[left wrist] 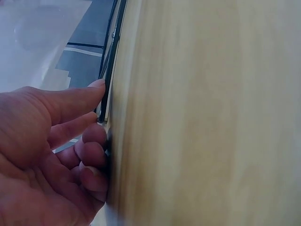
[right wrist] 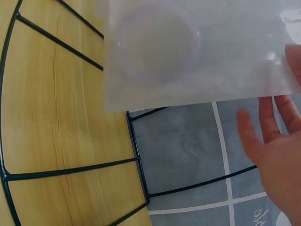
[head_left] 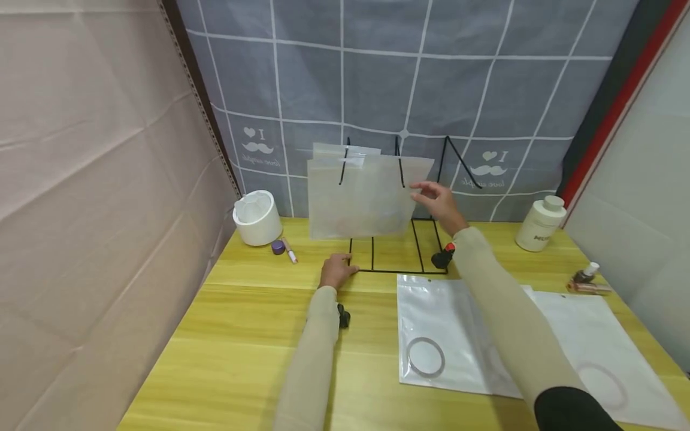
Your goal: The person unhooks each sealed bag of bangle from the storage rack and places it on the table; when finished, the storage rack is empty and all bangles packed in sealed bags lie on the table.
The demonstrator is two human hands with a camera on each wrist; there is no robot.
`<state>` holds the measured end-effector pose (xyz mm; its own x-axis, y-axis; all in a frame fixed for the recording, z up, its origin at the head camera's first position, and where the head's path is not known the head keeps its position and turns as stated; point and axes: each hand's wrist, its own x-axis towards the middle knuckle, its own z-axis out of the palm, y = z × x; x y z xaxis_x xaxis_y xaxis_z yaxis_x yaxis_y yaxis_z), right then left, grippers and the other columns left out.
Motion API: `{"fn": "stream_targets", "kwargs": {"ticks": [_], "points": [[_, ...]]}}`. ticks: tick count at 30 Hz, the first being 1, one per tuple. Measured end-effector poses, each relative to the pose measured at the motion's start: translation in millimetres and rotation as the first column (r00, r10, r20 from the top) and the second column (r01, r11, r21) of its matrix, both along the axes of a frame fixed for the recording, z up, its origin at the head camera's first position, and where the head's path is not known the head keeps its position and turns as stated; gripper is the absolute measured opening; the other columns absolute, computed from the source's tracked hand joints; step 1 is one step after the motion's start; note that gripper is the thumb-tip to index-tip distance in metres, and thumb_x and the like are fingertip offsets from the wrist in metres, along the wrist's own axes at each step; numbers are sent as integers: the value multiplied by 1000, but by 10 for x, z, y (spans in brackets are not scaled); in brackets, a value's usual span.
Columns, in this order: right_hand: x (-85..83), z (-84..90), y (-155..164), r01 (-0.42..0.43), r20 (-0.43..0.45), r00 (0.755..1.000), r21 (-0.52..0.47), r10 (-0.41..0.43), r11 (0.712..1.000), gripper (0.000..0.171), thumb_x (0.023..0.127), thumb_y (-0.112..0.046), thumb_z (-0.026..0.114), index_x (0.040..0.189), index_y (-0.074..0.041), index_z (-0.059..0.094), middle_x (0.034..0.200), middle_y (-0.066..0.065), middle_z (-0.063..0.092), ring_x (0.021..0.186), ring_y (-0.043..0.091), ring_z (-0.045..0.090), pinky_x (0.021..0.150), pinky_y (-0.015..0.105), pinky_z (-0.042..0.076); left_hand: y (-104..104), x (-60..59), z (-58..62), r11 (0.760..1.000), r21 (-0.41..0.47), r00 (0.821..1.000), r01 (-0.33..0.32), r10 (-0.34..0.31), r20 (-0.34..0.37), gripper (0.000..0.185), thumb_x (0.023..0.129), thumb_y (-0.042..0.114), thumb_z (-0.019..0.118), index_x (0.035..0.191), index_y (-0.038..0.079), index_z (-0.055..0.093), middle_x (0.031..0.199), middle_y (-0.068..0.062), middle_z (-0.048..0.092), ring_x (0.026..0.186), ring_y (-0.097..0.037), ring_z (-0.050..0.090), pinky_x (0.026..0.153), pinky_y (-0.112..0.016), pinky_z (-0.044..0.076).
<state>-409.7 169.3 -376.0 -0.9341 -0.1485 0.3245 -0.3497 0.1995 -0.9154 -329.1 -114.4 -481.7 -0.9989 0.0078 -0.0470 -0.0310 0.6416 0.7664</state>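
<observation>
A black wire rack (head_left: 399, 272) stands at the back of the table, its base lying on the wood and upright hooks rising behind. Translucent white plastic bags (head_left: 361, 200) hang upright among the hooks, one in front of another. My right hand (head_left: 439, 205) pinches the right edge of the front bag; in the right wrist view its thumb lies before the bag (right wrist: 211, 70) and the other fingers behind. My left hand (head_left: 336, 271) holds the front left corner of the base, thumb and fingertips at the wire (left wrist: 111, 61) in the left wrist view.
Two flat white bags (head_left: 458, 329) with ring shapes lie at the right front, under my right forearm. A white round container (head_left: 257, 218), a purple cap (head_left: 278, 246) and a small tube (head_left: 289, 250) stand left. A white bottle (head_left: 541, 224) and small cosmetics (head_left: 587, 280) sit right.
</observation>
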Motion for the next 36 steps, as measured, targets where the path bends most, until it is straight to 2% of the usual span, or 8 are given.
{"fn": "stream_targets", "kwargs": {"ticks": [5, 11, 15, 18, 21, 27, 32, 36], "points": [[114, -18, 36, -50, 35, 998, -49, 52, 998, 40, 98, -28, 68, 131, -6, 66, 130, 1, 64, 108, 13, 60, 101, 47, 48, 14, 28, 33, 1000, 11, 1000, -4, 4, 18, 46, 95, 20, 73, 138, 8, 63, 142, -15, 59, 128, -37, 57, 105, -53, 48], [276, 54, 37, -106, 30, 994, -37, 108, 994, 39, 99, -17, 66, 136, -2, 63, 143, 8, 59, 113, 6, 60, 98, 40, 52, 16, 42, 27, 1000, 10, 999, -15, 14, 52, 47, 95, 21, 72, 140, 10, 62, 145, -15, 56, 132, -38, 53, 106, -53, 47], [434, 160, 20, -106, -43, 994, -5, 105, 994, 37, 98, -9, 67, 133, 2, 64, 138, 11, 63, 88, 8, 61, 83, 29, 55, 14, 60, 51, 1000, 12, 999, -14, 13, 39, 47, 95, 21, 72, 140, 9, 62, 146, -16, 56, 133, -40, 52, 106, -54, 46], [525, 189, 25, -88, -101, 991, 44, 92, 995, 35, 96, -6, 68, 130, 2, 66, 130, 17, 66, 60, 12, 45, 60, 24, 46, 4, 71, 71, 1000, 15, 999, -10, 10, 36, 47, 96, 21, 71, 140, 9, 61, 146, -16, 56, 134, -39, 51, 107, -54, 45], [614, 198, 30, -65, -158, 984, 107, 82, 992, 33, 95, -4, 68, 128, 1, 68, 114, 25, 69, 49, 12, 29, 48, 25, 31, 2, 79, 80, 1000, 19, 999, -10, 9, 31, 47, 96, 20, 71, 140, 8, 61, 146, -16, 56, 134, -39, 51, 107, -54, 45], [820, 213, 20, -35, -225, 972, 182, 76, 983, 31, 94, 0, 69, 124, 4, 70, 71, 32, 59, 46, 7, 31, 45, 25, 29, 14, 77, 63, 1000, 3, 999, -12, 11, 30, 47, 95, 19, 72, 140, 7, 61, 145, -16, 57, 134, -38, 51, 107, -53, 46], [983, 208, 21, -27, -259, 962, 213, 83, 977, 30, 93, 3, 68, 123, 6, 69, 100, 28, 72, 50, 7, 42, 46, 22, 36, 10, 56, 46, 1000, -11, 1000, -8, 8, 25, 47, 95, 20, 73, 139, 7, 62, 144, -16, 58, 134, -38, 51, 107, -53, 46], [1081, 188, 23, -10, -299, 951, 239, 84, 971, 29, 93, 4, 68, 122, 6, 70, 118, 23, 70, 60, 23, 58, 53, 19, 45, 4, 47, 43, 1000, -3, 999, -11, 11, 38, 48, 95, 21, 72, 139, 9, 62, 145, -15, 57, 135, -37, 51, 108, -53, 45]]}}
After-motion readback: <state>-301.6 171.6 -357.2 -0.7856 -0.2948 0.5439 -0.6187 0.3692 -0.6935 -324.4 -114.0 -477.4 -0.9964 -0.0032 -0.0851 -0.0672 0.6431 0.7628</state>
